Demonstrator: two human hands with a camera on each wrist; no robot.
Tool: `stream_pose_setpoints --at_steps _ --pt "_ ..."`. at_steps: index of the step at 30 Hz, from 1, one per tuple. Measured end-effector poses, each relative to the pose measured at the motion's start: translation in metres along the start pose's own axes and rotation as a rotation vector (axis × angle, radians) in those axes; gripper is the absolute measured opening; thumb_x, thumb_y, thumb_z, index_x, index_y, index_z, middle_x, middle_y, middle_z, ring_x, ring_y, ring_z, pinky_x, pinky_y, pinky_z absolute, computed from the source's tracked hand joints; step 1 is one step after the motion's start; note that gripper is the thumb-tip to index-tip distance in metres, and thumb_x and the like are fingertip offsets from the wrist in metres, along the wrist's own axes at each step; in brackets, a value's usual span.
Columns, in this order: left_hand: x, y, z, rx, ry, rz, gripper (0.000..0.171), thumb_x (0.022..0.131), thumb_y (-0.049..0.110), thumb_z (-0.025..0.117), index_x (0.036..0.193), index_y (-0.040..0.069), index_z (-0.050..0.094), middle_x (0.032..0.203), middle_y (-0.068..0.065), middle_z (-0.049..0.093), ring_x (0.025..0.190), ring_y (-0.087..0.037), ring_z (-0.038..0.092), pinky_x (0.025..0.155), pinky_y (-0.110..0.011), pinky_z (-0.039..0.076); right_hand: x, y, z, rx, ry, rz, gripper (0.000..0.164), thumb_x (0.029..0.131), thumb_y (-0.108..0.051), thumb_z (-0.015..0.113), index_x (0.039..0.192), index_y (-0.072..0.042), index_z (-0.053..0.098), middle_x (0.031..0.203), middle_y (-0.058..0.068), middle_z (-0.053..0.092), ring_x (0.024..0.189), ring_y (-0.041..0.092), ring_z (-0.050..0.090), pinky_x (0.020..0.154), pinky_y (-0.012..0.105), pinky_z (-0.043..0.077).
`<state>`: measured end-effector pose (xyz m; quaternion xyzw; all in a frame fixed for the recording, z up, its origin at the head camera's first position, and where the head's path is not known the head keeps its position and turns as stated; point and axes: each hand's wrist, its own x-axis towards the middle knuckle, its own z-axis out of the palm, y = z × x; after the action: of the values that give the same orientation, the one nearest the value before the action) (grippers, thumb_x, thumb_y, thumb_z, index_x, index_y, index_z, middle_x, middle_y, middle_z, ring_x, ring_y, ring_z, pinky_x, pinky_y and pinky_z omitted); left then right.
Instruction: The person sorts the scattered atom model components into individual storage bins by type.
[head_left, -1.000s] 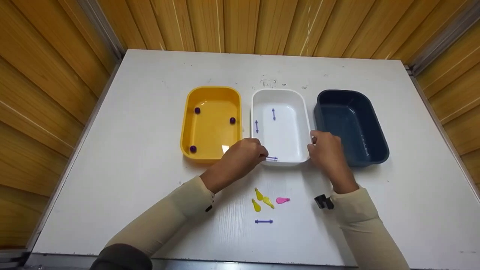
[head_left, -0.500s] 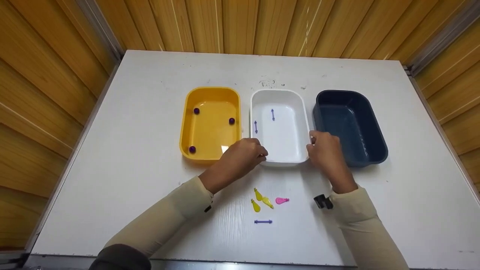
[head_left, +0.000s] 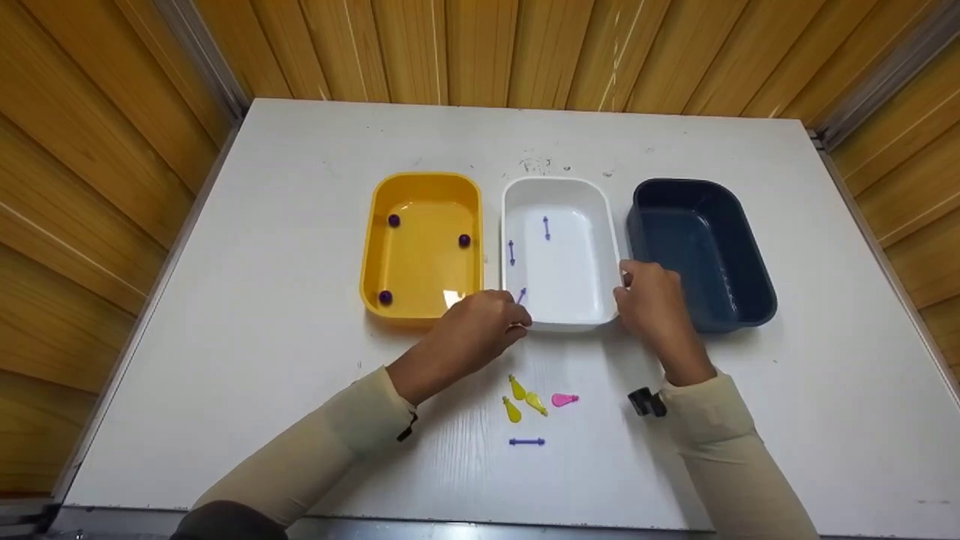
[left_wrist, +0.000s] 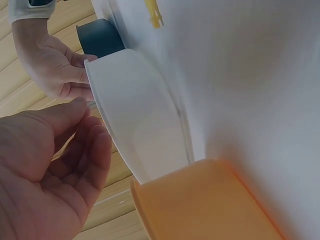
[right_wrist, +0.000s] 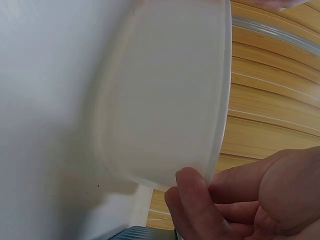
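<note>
In the head view, my left hand [head_left: 480, 334] is at the front left corner of a white plastic bin [head_left: 561, 325]. Its fingers are loosely bent, and in the left wrist view the thumb and index finger [left_wrist: 75, 112] come close together by the bin's rim. A thin purple rod with knobbed ends [head_left: 523, 295] shows inside the bin just beyond that hand, its lower end hidden. Two similar purple rods [head_left: 512, 253] [head_left: 547, 228] lie farther back in it. My right hand [head_left: 652, 304] grips the bin's right rim, thumb and fingers [right_wrist: 192, 192] pinching the wall.
Left of the white bin stands a yellow bin [head_left: 424, 262] with several dark purple balls [head_left: 464, 240]. A dark blue bin [head_left: 701, 255] is on the right. In front lie three yellow teardrop pieces [head_left: 512, 409], a pink one [head_left: 562, 400] and another purple rod [head_left: 527, 442].
A second ago my left hand held a purple rod over the bin's front; the rod now shows beyond the hand. The left hand has drawn slightly back and left. The right hand stays put.
</note>
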<state>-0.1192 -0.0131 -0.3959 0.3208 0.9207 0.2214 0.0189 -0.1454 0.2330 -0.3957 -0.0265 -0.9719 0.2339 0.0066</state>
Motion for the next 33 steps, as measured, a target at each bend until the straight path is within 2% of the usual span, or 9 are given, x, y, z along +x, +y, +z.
stream_pose_setpoints --at_steps 4,7,10,16,19,25,29,33 --pt "-0.009 0.002 0.004 -0.007 -0.040 -0.007 0.019 0.086 0.019 0.072 0.103 0.016 0.076 0.094 0.003 0.073 0.084 -0.010 0.065 0.080 -0.020 0.056 0.000 0.000 0.001 0.004 0.001 0.000 0.010 0.086 0.000 0.055 0.092 0.002 0.063 0.093 0.022 0.068 0.083 0.035 0.058 0.067 0.041 0.047" --pt "-0.017 0.003 0.009 -0.006 -0.062 0.000 0.016 0.085 0.020 0.072 0.100 0.017 0.076 0.089 0.005 0.072 0.079 -0.008 0.063 0.076 -0.017 0.054 0.001 -0.001 0.001 -0.004 0.007 -0.006 0.004 0.085 0.000 0.055 0.082 0.000 0.058 0.079 0.018 0.063 0.074 0.032 0.053 0.058 0.035 0.039" --pt "-0.024 0.005 0.014 -0.021 -0.094 0.002 0.014 0.086 0.019 0.071 0.098 0.017 0.077 0.086 0.004 0.072 0.076 -0.007 0.061 0.073 -0.015 0.053 0.001 -0.002 0.000 -0.008 0.009 -0.006 0.009 0.085 0.001 0.056 0.076 -0.002 0.055 0.073 0.015 0.058 0.070 0.029 0.049 0.054 0.030 0.033" --pt "-0.037 0.012 0.024 -0.037 -0.197 -0.014 0.012 0.086 0.018 0.071 0.096 0.016 0.077 0.085 0.004 0.073 0.075 -0.006 0.060 0.071 -0.016 0.053 0.001 -0.002 -0.001 -0.010 -0.022 0.023 0.006 0.086 0.000 0.055 0.080 -0.002 0.056 0.084 0.018 0.064 0.076 0.031 0.052 0.059 0.033 0.039" --pt "-0.044 0.014 0.032 -0.023 -0.208 -0.002 0.010 0.084 0.018 0.071 0.091 0.016 0.078 0.083 0.004 0.073 0.074 -0.005 0.060 0.068 -0.018 0.053 0.000 -0.002 -0.001 -0.007 -0.027 0.029 0.006 0.086 0.000 0.054 0.081 -0.002 0.056 0.086 0.018 0.064 0.077 0.031 0.053 0.060 0.034 0.040" --pt "-0.054 0.016 0.043 -0.016 -0.217 0.006 0.007 0.083 0.015 0.070 0.082 0.016 0.077 0.078 0.005 0.070 0.069 -0.004 0.055 0.061 -0.017 0.048 0.000 -0.002 0.000 -0.007 -0.012 0.017 0.008 0.086 -0.001 0.053 0.078 -0.003 0.054 0.077 0.013 0.058 0.072 0.028 0.049 0.056 0.030 0.035" --pt "-0.057 0.018 0.047 -0.054 -0.248 0.015 0.009 0.083 0.014 0.069 0.076 0.016 0.074 0.071 0.006 0.067 0.064 -0.004 0.051 0.057 -0.014 0.044 0.000 -0.002 0.000 -0.005 -0.008 0.014 0.007 0.086 -0.001 0.054 0.087 -0.001 0.061 0.083 0.015 0.064 0.075 0.030 0.053 0.059 0.032 0.039" --pt "-0.060 0.020 0.049 -0.072 -0.292 0.003 0.006 0.083 0.017 0.071 0.079 0.017 0.075 0.072 0.006 0.067 0.065 -0.003 0.052 0.059 -0.014 0.046 0.000 -0.002 -0.001 -0.008 -0.017 0.022 0.012 0.086 -0.002 0.054 0.094 0.000 0.063 0.090 0.018 0.067 0.080 0.032 0.056 0.063 0.036 0.044"
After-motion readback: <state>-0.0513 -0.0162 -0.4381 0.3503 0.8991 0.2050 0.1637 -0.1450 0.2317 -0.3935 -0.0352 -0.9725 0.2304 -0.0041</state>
